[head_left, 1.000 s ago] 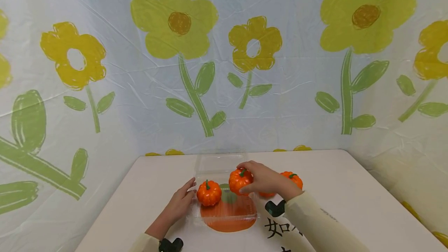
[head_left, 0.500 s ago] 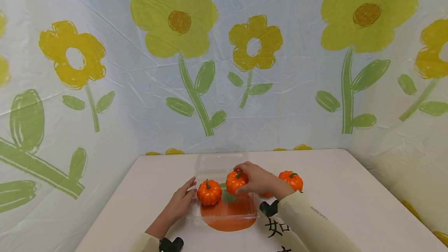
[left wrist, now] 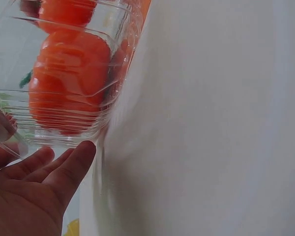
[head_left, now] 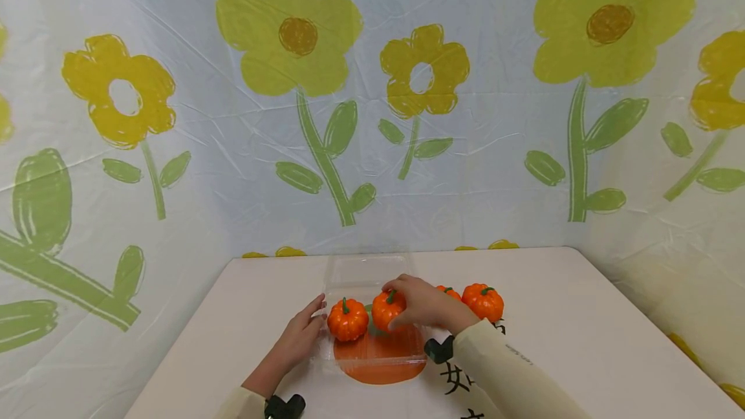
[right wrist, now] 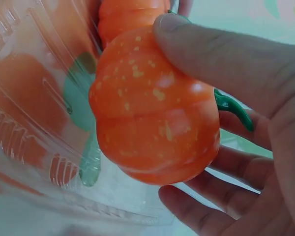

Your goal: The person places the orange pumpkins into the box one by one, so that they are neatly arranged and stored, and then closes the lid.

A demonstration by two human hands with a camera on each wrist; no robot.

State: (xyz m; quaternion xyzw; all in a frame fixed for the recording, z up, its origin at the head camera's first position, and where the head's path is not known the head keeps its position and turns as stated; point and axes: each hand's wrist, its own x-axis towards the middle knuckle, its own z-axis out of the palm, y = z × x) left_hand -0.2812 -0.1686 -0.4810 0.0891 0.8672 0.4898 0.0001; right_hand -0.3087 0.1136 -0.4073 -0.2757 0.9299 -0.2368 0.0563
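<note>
My right hand (head_left: pixel 429 304) holds a small orange toy pumpkin (head_left: pixel 384 312) with a green stem, thumb on one side and fingers on the other. It is over the right part of a clear plastic clamshell box (head_left: pixel 381 361), whose lid (head_left: pixel 368 270) lies open at the back. Another toy pumpkin (head_left: pixel 348 322) sits in the left part of the box. Beside the box's left wall is my left hand (head_left: pixel 298 339), fingers extended. In the left wrist view its fingertips (left wrist: pixel 86 149) are at the box's end wall. Whether the held pumpkin touches the box floor, I cannot tell.
Right of the box stand two more toy pumpkins, one (head_left: pixel 483 302) in full view and one (head_left: pixel 448 291) partly behind my right hand. The white tabletop (head_left: pixel 541 341) bears a printed orange shape (head_left: pixel 381 376) and black characters (head_left: pixel 456 377). A flower-printed cloth (head_left: pixel 477 167) hangs around the table.
My right hand has moved left and slightly down with the pumpkin, nearer the one in the box. The pumpkins at the right show more now. My left hand has stayed in place.
</note>
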